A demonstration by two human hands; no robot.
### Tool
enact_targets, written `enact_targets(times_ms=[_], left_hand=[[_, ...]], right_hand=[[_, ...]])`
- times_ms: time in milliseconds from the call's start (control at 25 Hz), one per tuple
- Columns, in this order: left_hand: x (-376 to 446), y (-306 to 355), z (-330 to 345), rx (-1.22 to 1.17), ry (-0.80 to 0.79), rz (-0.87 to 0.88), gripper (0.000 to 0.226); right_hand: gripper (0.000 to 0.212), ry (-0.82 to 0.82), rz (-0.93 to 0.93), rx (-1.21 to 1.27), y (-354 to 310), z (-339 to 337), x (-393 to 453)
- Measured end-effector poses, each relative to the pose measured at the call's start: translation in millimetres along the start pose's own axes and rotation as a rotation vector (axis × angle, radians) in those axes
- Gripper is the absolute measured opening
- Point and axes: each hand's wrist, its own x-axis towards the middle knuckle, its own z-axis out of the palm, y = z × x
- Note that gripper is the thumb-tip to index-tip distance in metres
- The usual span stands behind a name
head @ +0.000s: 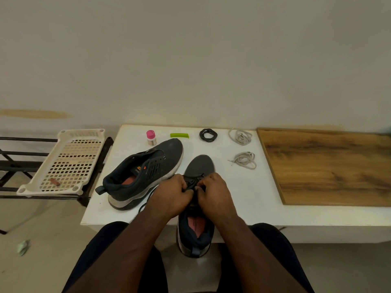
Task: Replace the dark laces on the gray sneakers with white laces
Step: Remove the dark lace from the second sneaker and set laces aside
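Head view looks down on a white tabletop (243, 199) set against a pale wall. Both hands meet over the near sneaker (197, 225), which points away from the person with its heel hanging past the front edge. The left hand (171, 194) and right hand (213, 192) are curled, fingers pinching the dark lace (191, 182) at the eyelets; a loose loop of that lace trails off to the left of the wrist. The other sneaker (146, 172) lies tipped on its side just left of the first, toe toward the wall, its eyelets bare. Along the back edge sit a small bottle with a pink cap (151, 137), a green clip (179, 135), a coiled dark lace (208, 135), and a bundle of white lace (241, 137). A second white lace bundle (244, 160) rests nearer, to the right of the toe of the sneaker being worked on. A wooden board (330, 166) covers the right part of the surface. Left of the tabletop, a cream perforated tray (65, 163) sits on a dark rack (12, 166), with a small reddish object in it.
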Motion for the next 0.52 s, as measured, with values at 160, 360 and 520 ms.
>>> enact_targets(times_ms=[160,360,520], left_hand=[[0,1,-2,0.026,0.014,-0.014,0.018],[0,3,-1,0.024,0.002,0.011,0.018],[-2,2,0,0.014,0.017,-0.001,0.017]], right_hand=[[0.016,0.183,0.184,0.221,8,-4,2],[0.013,0.001,-0.019,0.101,12,-2,2],[0.014,0.210,0.162,0.248,12,-2,2]])
